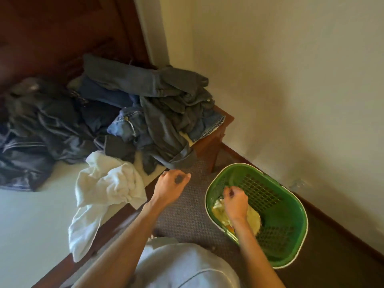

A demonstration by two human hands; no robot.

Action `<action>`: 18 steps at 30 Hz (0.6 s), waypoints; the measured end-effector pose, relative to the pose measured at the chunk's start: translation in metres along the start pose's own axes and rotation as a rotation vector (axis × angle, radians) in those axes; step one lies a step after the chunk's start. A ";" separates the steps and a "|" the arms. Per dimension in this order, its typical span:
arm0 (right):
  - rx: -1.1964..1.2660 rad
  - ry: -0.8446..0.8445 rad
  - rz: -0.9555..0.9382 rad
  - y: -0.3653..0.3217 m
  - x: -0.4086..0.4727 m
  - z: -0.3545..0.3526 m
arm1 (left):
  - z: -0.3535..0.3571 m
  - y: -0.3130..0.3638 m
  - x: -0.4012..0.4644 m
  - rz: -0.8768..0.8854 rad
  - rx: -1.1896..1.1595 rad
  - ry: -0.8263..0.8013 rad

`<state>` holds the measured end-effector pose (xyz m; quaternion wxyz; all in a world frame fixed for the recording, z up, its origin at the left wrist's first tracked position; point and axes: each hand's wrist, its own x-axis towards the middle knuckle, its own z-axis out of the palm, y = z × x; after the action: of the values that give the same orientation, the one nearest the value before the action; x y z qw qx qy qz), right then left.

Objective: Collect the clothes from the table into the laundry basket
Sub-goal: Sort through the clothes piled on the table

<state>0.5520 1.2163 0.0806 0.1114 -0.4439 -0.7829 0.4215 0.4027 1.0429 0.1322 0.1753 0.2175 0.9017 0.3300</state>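
Grey-clad knee (176, 265) lowest; right hand (235, 201), fingers loosely curled, rests on yellow cloth (254, 218) inside the green basket (291, 210). Left hand (171, 183) hangs relaxed near the bench's (209, 140) white towel (108, 183), likely next to grab.

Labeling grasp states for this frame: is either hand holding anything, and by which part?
Left hand: loosely curled in the air, holding nothing. Right hand: inside the green laundry basket, over the yellowish cloth; a grip cannot be told.
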 end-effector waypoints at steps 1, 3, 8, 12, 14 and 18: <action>-0.007 -0.041 -0.038 -0.010 -0.001 0.012 | -0.013 -0.012 -0.003 -0.003 -0.006 0.039; -0.025 -0.124 -0.119 -0.033 -0.005 0.039 | -0.038 -0.038 -0.008 -0.019 -0.029 0.118; -0.009 -0.293 -0.310 -0.101 -0.021 0.106 | -0.098 -0.103 -0.019 -0.079 -0.024 0.340; 0.061 -0.496 -0.297 -0.161 -0.045 0.171 | -0.146 -0.151 -0.033 -0.310 0.062 0.421; 0.007 -0.555 -0.262 -0.181 -0.057 0.208 | -0.165 -0.186 -0.037 -0.439 0.028 0.318; -0.092 -0.627 -0.157 -0.209 -0.084 0.278 | -0.187 -0.248 -0.045 -0.540 -0.229 0.106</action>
<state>0.3226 0.9417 0.0832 -0.1232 -0.2353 -0.8290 0.4922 0.2857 0.7525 0.1078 0.2327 -0.0688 0.8918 0.3819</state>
